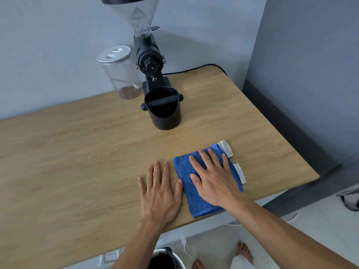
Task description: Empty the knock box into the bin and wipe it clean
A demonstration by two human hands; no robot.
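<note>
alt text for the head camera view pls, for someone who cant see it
A person's two hands lie flat on a wooden table: the right hand on a folded blue cloth, the left hand on bare wood beside it. Farther back stand a black knock box, a coffee grinder and a clear jar; a bin shows below the table edge.

Soft, even, cool light is cast; no glare is seen. Faint shadows are thrown on the wall point(184, 35) behind the grinder point(149, 61). Straight edges are bowed by wide-angle distortion. Detail is slightly softened throughout.
</note>
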